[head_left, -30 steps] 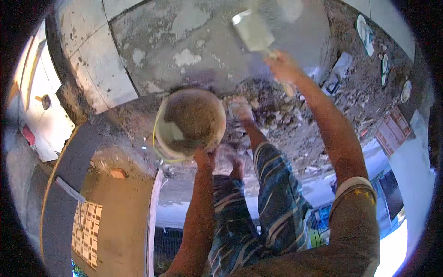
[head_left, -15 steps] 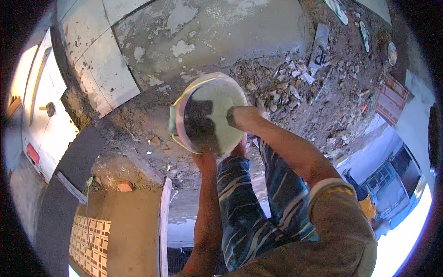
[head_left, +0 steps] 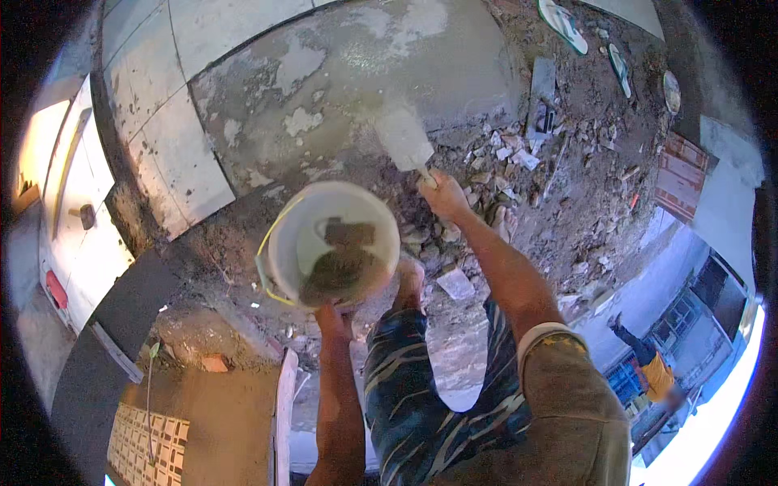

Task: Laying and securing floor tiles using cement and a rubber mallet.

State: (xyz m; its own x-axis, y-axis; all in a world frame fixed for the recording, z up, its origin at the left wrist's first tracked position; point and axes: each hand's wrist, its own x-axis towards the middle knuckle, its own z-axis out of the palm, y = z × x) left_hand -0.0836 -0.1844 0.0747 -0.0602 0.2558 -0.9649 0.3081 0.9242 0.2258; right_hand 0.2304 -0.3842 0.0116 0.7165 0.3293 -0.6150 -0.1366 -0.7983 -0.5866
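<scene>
I see the bucket (head_left: 332, 190) just left of centre, tilted toward me enough to show a cloudy pale liquid (head_left: 306, 243) inside, with a dark shadow or reflection across it. I cannot tell whether its base touches the ground. The left hand (head_left: 334, 320) is closed on the near rim, most of its fingers hidden from me. A yellow handle (head_left: 266, 259) hangs on the bucket's left side.

The right hand (head_left: 444, 196) is wrapped around the grip of a trowel (head_left: 405, 139), its flat blade blurred and held over the near edge of a damp grey slab (head_left: 356, 61). I cannot make out whether the blade touches it.

Farther out, I have broken rubble (head_left: 496, 150) right of the trowel, flip-flops (head_left: 565, 26) beyond that, and pale floor tiles (head_left: 174, 174) to the left. Another person (head_left: 658, 377) in an orange top shows at lower right.
</scene>
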